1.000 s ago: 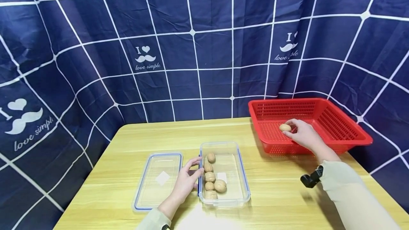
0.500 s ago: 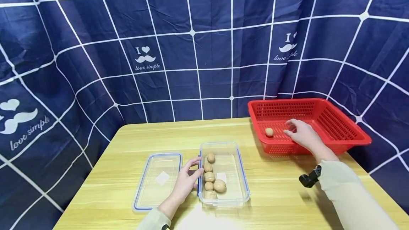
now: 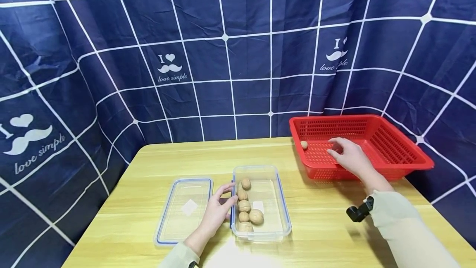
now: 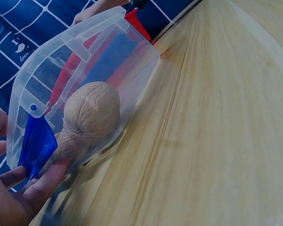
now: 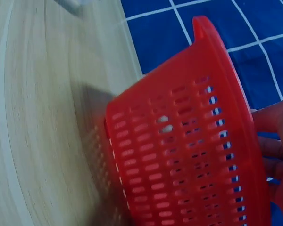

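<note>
My left hand [image 3: 213, 214] touches the left side of a clear plastic food container [image 3: 284, 202]. Beside the container's lowered blue latch [image 4: 37, 146], its fingers [image 4: 45, 186] show in the left wrist view. Several walnuts [image 3: 256, 216] lie inside, mostly along the left wall. Over the front part of a red plastic basket [image 3: 372, 172] hovers my right hand [image 3: 351, 157], fingers loosely bent and holding nothing. One walnut [image 3: 304, 145] is in the basket against its left wall. In the right wrist view the basket's side [image 5: 179, 141] partly hides that hand.
The container's clear lid [image 3: 171, 222], with a blue seal, lies flat to the left of my left hand. All this stands on a wooden table [image 3: 316, 226]. A blue checked curtain [image 3: 245, 61] hangs behind and at both sides.
My right hand has let go of a walnut in the basket. The walnut has rolled left, then back along the left wall. My left hand stays at the container.
</note>
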Motion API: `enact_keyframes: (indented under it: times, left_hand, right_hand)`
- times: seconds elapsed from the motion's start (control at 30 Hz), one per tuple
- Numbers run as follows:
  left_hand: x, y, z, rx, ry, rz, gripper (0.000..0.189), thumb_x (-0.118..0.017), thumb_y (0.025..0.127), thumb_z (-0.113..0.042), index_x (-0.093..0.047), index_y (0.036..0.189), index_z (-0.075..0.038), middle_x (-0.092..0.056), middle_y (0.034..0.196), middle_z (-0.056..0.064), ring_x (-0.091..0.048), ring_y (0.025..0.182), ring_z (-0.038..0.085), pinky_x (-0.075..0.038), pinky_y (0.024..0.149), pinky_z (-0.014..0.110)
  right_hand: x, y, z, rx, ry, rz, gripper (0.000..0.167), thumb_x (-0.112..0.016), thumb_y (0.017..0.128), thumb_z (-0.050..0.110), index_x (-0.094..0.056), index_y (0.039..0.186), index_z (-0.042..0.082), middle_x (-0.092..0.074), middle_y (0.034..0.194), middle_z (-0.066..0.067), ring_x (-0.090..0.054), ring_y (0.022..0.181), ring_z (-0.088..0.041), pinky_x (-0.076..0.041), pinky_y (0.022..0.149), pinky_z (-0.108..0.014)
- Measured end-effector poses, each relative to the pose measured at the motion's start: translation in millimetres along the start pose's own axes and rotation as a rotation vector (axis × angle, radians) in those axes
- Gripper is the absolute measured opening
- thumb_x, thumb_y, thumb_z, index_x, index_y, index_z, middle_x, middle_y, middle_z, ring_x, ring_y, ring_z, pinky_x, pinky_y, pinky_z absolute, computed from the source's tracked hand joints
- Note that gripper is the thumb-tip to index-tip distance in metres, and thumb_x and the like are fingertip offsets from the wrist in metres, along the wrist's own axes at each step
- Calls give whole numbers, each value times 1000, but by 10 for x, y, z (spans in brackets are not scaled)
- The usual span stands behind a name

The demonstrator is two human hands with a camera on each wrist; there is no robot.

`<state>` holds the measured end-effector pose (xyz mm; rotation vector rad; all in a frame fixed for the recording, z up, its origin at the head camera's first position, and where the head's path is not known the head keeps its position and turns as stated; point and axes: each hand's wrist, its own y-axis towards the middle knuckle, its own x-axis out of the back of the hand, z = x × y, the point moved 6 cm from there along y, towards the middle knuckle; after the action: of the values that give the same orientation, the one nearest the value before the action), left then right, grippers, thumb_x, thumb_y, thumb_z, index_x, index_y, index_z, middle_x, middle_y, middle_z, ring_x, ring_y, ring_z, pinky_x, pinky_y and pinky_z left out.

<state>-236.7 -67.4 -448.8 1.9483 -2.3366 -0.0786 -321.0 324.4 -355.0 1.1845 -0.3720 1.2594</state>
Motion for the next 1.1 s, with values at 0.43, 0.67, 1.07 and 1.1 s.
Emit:
enact_keyframes:
  times: [0.43, 0.67, 1.07, 1.1]
  left_hand:
    - [19, 103, 205, -20, -3, -1, 44, -62, 90, -19, -50, 131, -10, -45, 129, 17, -57, 99, 28, -52, 49, 30]
    - [18, 99, 197, -5, -14, -5, 44, -61, 90, -15, -49, 132, -9, -44, 131, 18, -57, 99, 28, -52, 50, 31]
    - [-2, -34, -89, -8, 9, -6, 42, -58, 91, -9, -49, 131, -3, -43, 129, 24, -56, 100, 32, -53, 52, 32]
    - [-3, -36, -90, -9, 9, -6, 41, -58, 91, -9, -49, 131, -3, -43, 129, 24, -56, 100, 31, -53, 52, 33]
  right_hand:
    - [65, -48, 467, 120, 38, -100, 30, -69, 81, 6, -61, 109, 2, -64, 86, -8, -56, 74, -18, -47, 63, -28]
    - [75, -92, 714, 233, 28, -161, 32, -73, 76, 2, -63, 107, 3, -61, 82, -2, -54, 72, -12, -46, 62, -23]
    - [-8, -131, 967, 297, 81, -139, 34, -73, 76, 1, -65, 107, 9, -59, 82, 7, -54, 72, -5, -47, 63, -21]
    - [-21, -136, 981, 300, 85, -134, 35, -73, 76, 1, -65, 109, 9, -59, 82, 7, -54, 72, -5, -47, 63, -21]
